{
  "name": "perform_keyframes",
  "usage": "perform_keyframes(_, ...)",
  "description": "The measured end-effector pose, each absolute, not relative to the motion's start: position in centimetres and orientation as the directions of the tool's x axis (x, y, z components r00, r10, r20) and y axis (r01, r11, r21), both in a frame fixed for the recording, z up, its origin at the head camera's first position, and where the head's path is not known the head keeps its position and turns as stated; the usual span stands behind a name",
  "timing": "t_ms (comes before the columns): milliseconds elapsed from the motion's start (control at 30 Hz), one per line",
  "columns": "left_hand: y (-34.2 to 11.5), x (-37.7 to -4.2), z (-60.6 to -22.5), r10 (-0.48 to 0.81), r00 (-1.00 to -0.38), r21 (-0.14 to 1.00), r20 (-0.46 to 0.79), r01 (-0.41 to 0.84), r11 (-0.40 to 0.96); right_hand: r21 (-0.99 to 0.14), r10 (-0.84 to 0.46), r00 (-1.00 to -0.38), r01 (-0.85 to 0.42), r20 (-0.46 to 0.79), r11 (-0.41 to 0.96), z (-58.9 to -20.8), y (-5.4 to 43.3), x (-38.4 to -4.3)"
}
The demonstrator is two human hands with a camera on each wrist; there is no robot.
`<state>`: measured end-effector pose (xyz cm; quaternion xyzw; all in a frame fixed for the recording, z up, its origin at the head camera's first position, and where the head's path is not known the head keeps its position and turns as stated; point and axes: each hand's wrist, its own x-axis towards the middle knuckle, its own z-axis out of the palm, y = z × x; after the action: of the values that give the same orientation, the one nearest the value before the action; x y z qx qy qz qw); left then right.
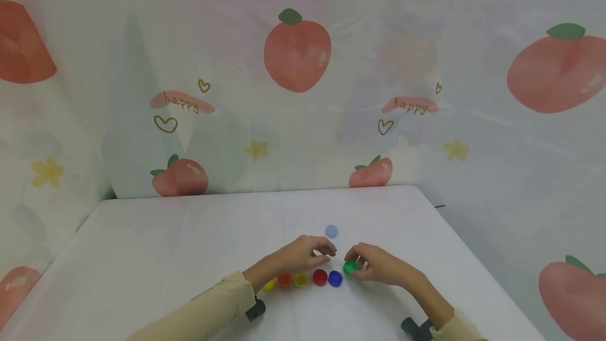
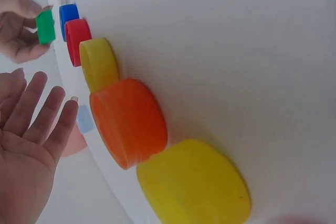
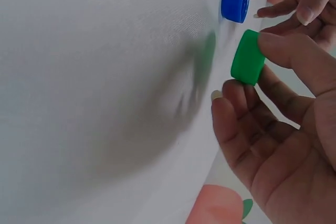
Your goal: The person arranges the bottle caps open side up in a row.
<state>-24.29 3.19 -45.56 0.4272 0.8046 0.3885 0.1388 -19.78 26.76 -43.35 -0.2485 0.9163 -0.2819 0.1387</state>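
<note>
Between thumb and fingers my right hand (image 1: 381, 265) pinches a green bottle cap (image 3: 247, 59), held just above the table in the right wrist view. My left hand (image 1: 303, 253) hovers over the table with relaxed fingers and holds nothing. Below both hands runs a row of caps: yellow (image 2: 194, 184), orange (image 2: 134, 121), another yellow (image 2: 101, 65), red (image 1: 320, 277) and blue (image 1: 335, 278). The blue cap is nearest the green one. Farther back lies a light blue cap (image 1: 331, 231), apart from the row.
The white table (image 1: 180, 257) ends at a back edge against a hanging cloth (image 1: 331, 136) printed with fruit. Dark camera mounts on the left wrist (image 1: 256, 310) and right wrist (image 1: 416, 329) sit low, close to the tabletop.
</note>
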Motion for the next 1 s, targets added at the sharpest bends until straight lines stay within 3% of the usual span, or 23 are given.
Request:
perform_keyframes(200, 3.1, -24.9, -45.3, 0.717, -0.679, 0.701, 0.157, 0.588, 0.404, -0.573, -0.493, -0.838, -0.291, -0.234, 0.766, -43.7, 26.7, -19.3)
perform_keyframes(367, 3.1, -24.9, -45.2, 0.647, -0.754, 0.701, 0.111, 0.521, 0.487, -0.567, -0.479, -0.835, -0.262, -0.273, 0.781, -43.9, 26.6, -19.1)
perform_keyframes(800, 3.3, -24.6, -45.3, 0.543, -0.839, 0.694, 0.038, 0.413, 0.590, -0.557, -0.491, -0.827, -0.280, -0.273, 0.782, -43.9, 26.7, -19.3)
perform_keyframes(1000, 3.3, -24.8, -45.3, 0.496, -0.868, 0.662, 0.021, 0.384, 0.643, -0.540, -0.464, -0.863, -0.298, -0.200, 0.787, -44.1, 27.0, -20.4)
